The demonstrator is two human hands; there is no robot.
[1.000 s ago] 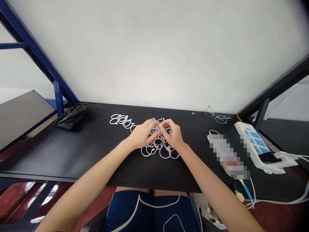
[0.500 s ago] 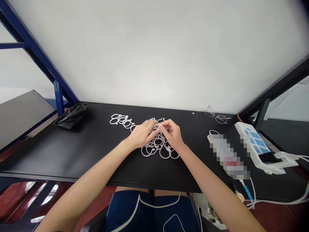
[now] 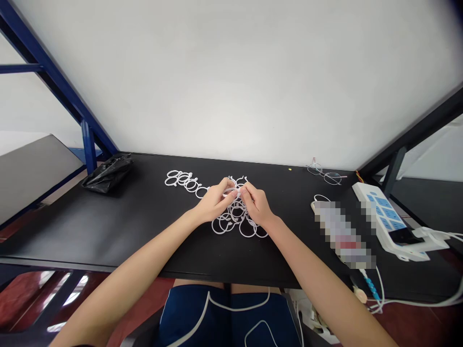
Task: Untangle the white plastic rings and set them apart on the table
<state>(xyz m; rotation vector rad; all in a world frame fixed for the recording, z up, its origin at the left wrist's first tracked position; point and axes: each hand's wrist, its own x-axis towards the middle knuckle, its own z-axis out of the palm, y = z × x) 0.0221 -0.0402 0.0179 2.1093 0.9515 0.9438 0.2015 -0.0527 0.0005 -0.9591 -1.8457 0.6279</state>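
While both hands meet over the black table [image 3: 108,226], their fingers pinch a thin white ring [image 3: 231,189] between them. The left hand [image 3: 216,198] has its thumb and bent fingers closed on one side of this ring. The right hand [image 3: 257,205] grips near the other side with its thumb and pointer finger, and its other fingers curl in. The fingertips of the two hands are very near each other, and I cannot tell if they touch. The held ring is just above a messy pile of white rings [image 3: 238,208], in the middle of the table. Many rings in the pile lie across each other, and some have little knobs. To the left, a row of white rings [image 3: 184,179] runs up to just beside the left hand. A crinkly black plastic bag [image 3: 108,173] sits at the far left, next to a blue metal post [image 3: 88,144]. On the right, thin eyeglasses [image 3: 323,172] lie near the pale wall [image 3: 231,86]. Closer in is a phone [image 3: 343,236], mostly hidden by blurry squares. Beside it is a white power strip [image 3: 387,214] with blue patches and a white plug [image 3: 430,238] in it.
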